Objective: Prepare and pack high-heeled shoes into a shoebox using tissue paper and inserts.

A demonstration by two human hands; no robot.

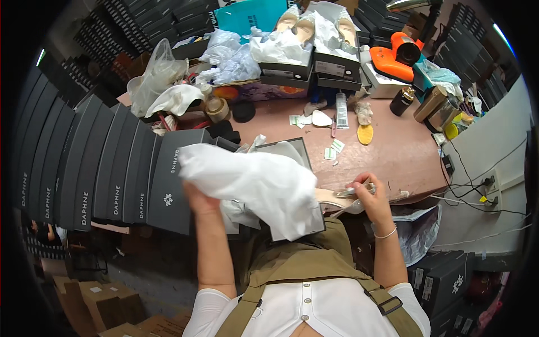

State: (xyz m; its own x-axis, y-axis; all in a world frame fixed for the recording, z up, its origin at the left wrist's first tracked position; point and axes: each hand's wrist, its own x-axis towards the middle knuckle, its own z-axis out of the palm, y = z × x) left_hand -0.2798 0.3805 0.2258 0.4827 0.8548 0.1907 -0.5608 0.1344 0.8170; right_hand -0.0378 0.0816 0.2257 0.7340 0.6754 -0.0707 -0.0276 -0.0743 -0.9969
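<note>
While my left hand is lifted in front of me, its fingers are closed on a big sheet of white wrapping paper, and the paper hangs over the open shoe box that sits at the near edge of the table. This paper covers most of the box, so I cannot tell what lies inside. My right hand is on the right side of the box, just beside it, and it pinches a pale shoe by its thin strap; the fingers are curled tight around it. A thin bracelet is on that wrist.

On my left a row of dark grey shoe boxes stands on edge, close to the open box. Farther on the table I see a yellow insole, a white tube, some small paper labels and a roll of brown tape. At the far side more open boxes with beige shoes and crumpled paper are stacked, and an orange tool lies to their right.
</note>
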